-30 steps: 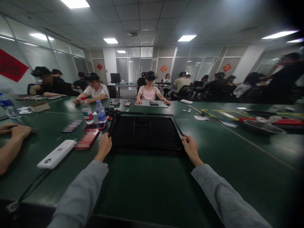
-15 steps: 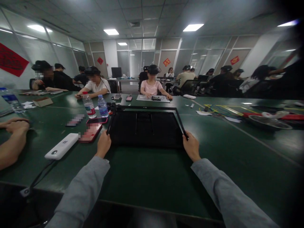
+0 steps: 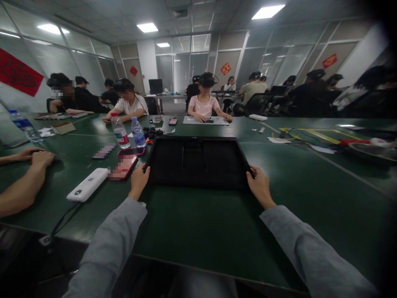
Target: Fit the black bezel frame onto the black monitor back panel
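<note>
Your left hand [image 3: 139, 181] and right hand [image 3: 259, 186] clamped opposite side edges of a black rimmed panel [image 3: 194, 167], probably stiff, light and best held there, on or just above the green tabletop [image 3: 198, 227].

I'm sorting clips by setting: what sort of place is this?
Probably a shared office or training room: several people sit at a large green table, a monitor stands farther back, and glass partitions line the room.
</note>
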A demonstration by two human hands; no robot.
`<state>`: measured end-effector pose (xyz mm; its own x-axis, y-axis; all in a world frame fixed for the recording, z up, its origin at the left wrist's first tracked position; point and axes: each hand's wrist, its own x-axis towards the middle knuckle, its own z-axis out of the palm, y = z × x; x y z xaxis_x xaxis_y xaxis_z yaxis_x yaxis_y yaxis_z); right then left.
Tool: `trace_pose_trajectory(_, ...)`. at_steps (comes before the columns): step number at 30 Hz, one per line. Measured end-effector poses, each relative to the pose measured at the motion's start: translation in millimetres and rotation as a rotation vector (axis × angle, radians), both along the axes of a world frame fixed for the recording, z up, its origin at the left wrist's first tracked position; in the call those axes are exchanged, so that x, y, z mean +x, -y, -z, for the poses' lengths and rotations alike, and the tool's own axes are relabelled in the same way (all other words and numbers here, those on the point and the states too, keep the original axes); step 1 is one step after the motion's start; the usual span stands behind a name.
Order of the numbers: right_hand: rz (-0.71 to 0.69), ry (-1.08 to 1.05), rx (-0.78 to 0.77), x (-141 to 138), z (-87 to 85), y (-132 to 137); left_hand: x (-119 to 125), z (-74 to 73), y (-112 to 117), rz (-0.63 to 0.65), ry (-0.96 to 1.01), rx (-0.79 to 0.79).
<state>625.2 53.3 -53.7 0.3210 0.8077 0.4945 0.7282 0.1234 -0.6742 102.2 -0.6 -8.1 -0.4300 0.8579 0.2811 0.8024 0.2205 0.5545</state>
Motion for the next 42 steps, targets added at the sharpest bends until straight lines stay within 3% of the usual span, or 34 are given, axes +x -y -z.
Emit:
trace_pose_trajectory(9, -0.022, -0.043, -0.015, -3, -8.1, -27, 13, -0.3, -22, -0.005, -0.064, 0.017)
trace_pose_trajectory(21, 0.001, 0.046, 0.033, -13, -20.0, -6, 12, -0.8, -18, -0.024, -0.094, 0.115)
trace_pose_trajectory(31, -0.034, 0.034, -0.022, -9, -14.8, -11, 6, -1.4, -17, -0.066, 0.018, -0.008)
trace_pose_trajectory(42, -0.063, -0.059, 0.008, -8, -11.8, -13, -1, 2.2, -22, 0.017, 0.056, 0.030)
